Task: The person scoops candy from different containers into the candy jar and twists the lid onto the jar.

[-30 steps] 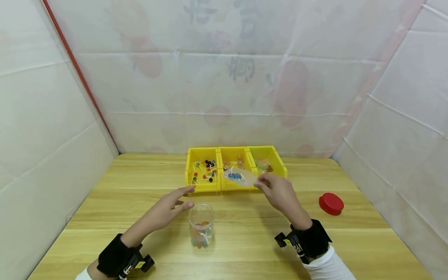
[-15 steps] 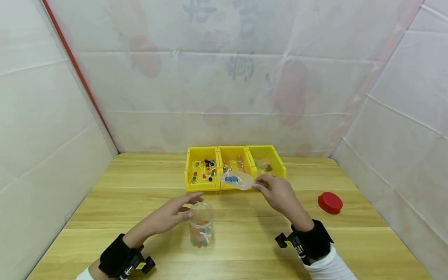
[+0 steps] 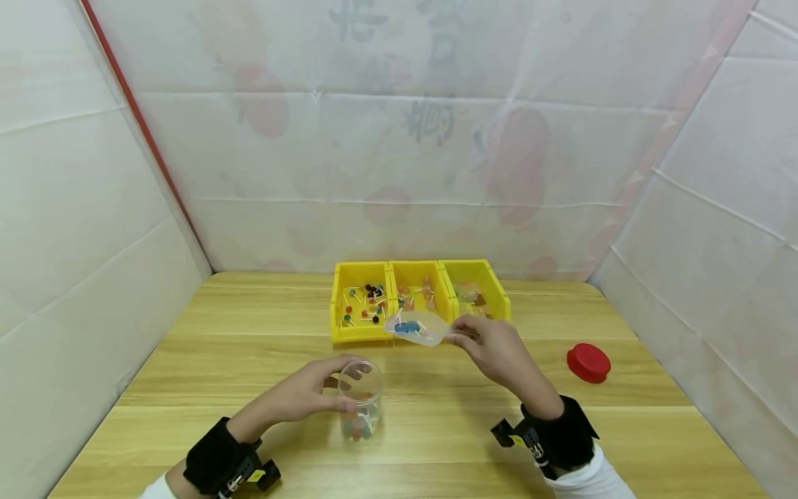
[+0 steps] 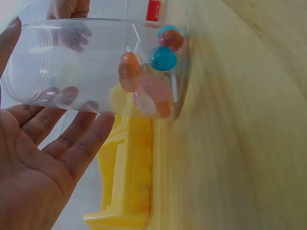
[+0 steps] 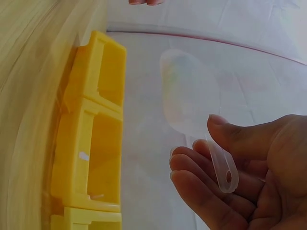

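Note:
A clear plastic jar (image 3: 360,398) stands on the wooden table (image 3: 436,443) with a few coloured lollipops (image 4: 153,72) at its bottom. My left hand (image 3: 312,391) curls round the jar's upper part, and in the left wrist view its fingers (image 4: 72,143) lie against the jar (image 4: 96,67). My right hand (image 3: 492,346) pinches the handle of a clear plastic scoop (image 3: 419,327) that carries blue lollipops. The scoop hangs above the table in front of the yellow bins, behind and to the right of the jar. The right wrist view shows the scoop (image 5: 189,96) held between thumb and fingers (image 5: 206,187).
Three yellow bins stand side by side at the back: the left bin (image 3: 339,312) holds several lollipops, while the middle bin (image 3: 444,290) and right bin (image 3: 495,287) hold paler sweets. A red lid (image 3: 589,362) lies on the table at the right. White sheeting walls the table in.
My left hand has come in from the left and taken hold of the jar. My right hand has brought the loaded scoop slightly down and to the left.

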